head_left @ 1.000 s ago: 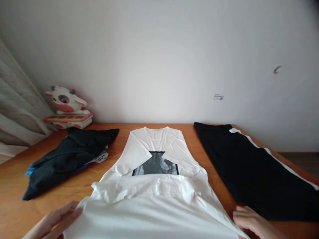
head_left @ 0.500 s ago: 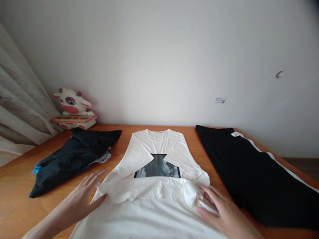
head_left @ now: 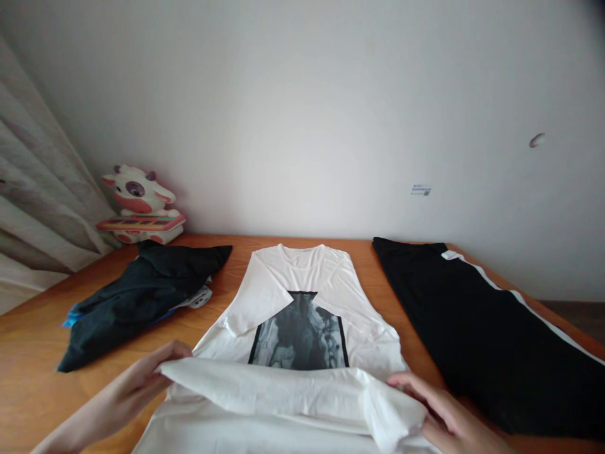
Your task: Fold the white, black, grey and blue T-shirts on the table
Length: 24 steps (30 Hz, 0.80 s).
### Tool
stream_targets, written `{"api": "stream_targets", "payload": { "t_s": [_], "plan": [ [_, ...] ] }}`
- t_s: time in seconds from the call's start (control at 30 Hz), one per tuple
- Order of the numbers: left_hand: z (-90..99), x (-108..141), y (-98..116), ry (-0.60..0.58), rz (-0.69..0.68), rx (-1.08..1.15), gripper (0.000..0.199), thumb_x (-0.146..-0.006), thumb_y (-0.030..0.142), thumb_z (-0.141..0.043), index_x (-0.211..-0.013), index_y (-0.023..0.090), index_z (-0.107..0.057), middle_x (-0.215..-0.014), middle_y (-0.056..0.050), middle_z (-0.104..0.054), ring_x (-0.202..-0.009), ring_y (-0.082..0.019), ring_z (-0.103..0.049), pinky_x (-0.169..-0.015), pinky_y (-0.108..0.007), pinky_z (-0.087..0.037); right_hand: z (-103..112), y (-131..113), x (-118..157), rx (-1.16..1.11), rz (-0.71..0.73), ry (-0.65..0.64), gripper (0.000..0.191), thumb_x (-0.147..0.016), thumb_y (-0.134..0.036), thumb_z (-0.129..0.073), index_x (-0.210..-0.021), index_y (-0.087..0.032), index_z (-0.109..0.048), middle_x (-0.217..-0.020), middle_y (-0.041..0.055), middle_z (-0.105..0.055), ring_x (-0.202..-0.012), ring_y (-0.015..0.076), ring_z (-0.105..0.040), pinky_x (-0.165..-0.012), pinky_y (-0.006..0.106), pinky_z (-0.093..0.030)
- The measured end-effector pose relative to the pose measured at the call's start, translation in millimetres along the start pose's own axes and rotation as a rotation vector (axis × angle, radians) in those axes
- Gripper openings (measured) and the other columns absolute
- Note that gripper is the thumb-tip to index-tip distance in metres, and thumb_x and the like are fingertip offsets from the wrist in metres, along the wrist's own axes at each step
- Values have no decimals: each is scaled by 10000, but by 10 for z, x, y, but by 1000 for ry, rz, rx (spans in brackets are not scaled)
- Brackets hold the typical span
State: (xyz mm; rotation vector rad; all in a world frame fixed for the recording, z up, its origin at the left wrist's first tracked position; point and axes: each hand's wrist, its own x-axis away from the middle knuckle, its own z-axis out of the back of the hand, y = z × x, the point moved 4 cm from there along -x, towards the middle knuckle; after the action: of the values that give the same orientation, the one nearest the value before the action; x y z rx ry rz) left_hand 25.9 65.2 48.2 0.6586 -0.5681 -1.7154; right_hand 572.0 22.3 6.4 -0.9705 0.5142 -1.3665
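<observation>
A white T-shirt (head_left: pixel 271 287) lies on the wooden table, its neckline toward the wall and both sleeves folded inward over a dark grey print (head_left: pixel 302 337). Its lower part is lifted in a loose fold across the front. My left hand (head_left: pixel 154 375) is closed on the left corner of that fold, thumb and fingers pinching the fabric. At the fold's right end my right hand (head_left: pixel 439 407) grips the bunched cloth, some fingers hidden behind it.
Dark folded clothing (head_left: pixel 146 287) with blue and grey fabric under it lies at left. Black trousers (head_left: pixel 472 328) with a white side stripe lie at right. A toy cow with a keyboard (head_left: pixel 142 208) stands by the curtain (head_left: pixel 42 170). The wall (head_left: pixel 302 126) rises behind the table (head_left: pixel 28 353).
My left hand has gone from spread fingers to gripping the shirt's fold. The fold has been lifted and drawn toward me, uncovering more of the print. My right hand has moved slightly right and nearer.
</observation>
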Motion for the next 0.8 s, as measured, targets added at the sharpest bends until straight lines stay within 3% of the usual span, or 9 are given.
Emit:
{"api": "stream_targets", "payload": {
  "t_s": [0.1,0.23,0.33,0.4,0.47,0.57,0.63,0.7,0.8],
  "plan": [
    [-31,-103,7,-113,82,208,414,-833,611,-615,-948,227,-719,-913,-74,-742,-829,-252,-697,-730,-282,-588,31,73,41,-65,-81,-15,460,-773,-461,-652,-1186,-273,-728,-1260,35,-720,-1197,287,-640,-998,284,-491],
    [-7,-505,113,-9,240,370,590,-748,690,-681,-1043,179,-671,-826,-50,-702,-731,-222,-659,-587,-251,-537,103,-70,-168,-318,-107,-95,548,-660,-487,-745,-1137,-217,-745,-1194,80,-742,-1130,317,-669,-942,343,-527],
    [-6,-910,186,171,293,468,684,-715,704,-693,-1133,167,-624,-776,-11,-666,-669,-177,-636,-543,-229,-504,228,-206,-526,-523,-99,109,522,-712,-554,-684,-1097,-205,-727,-1178,91,-746,-1117,313,-679,-937,389,-538],
    [-32,-1122,172,286,290,523,709,-732,680,-682,-1217,175,-570,-909,-43,-697,-766,-183,-674,-644,-264,-551,315,-205,-741,-513,-97,286,504,-751,-599,-642,-1073,-216,-705,-1158,95,-751,-1104,315,-689,-911,400,-558],
    [-81,-1207,97,328,277,476,742,-732,676,-673,-1259,176,-527,-1034,-89,-699,-857,-203,-701,-720,-315,-575,390,-103,-851,-454,-123,419,566,-728,-623,-670,-1133,-228,-668,-1166,111,-745,-1125,311,-686,-902,388,-569],
    [-187,-1020,-59,222,235,244,735,-705,722,-648,-1176,164,-564,-1006,-105,-707,-882,-244,-713,-753,-353,-573,472,131,-763,-339,-142,507,747,-698,-690,-682,-1263,-210,-587,-1218,154,-714,-1139,306,-685,-901,387,-574],
    [-231,-719,-152,167,229,17,633,-725,743,-604,-1023,184,-618,-898,-73,-712,-811,-236,-700,-713,-320,-541,496,248,-573,-208,-162,507,774,-663,-747,-664,-1200,-192,-620,-1105,154,-742,-1067,316,-707,-873,387,-583],
    [-268,-380,-218,97,265,-166,539,-784,733,-547,-894,211,-626,-749,-19,-676,-673,-196,-651,-629,-281,-483,449,272,-376,-79,-148,368,654,-694,-767,-625,-1038,-214,-691,-980,115,-762,-999,299,-722,-857,343,-580],
    [-315,5,-260,-20,339,-297,554,-778,759,-532,-655,219,-546,-565,28,-538,-533,-154,-531,-526,-258,-379,313,197,-157,28,-112,120,511,-752,-734,-612,-814,-237,-716,-818,58,-749,-851,257,-722,-767,271,-573]
  ]
}}
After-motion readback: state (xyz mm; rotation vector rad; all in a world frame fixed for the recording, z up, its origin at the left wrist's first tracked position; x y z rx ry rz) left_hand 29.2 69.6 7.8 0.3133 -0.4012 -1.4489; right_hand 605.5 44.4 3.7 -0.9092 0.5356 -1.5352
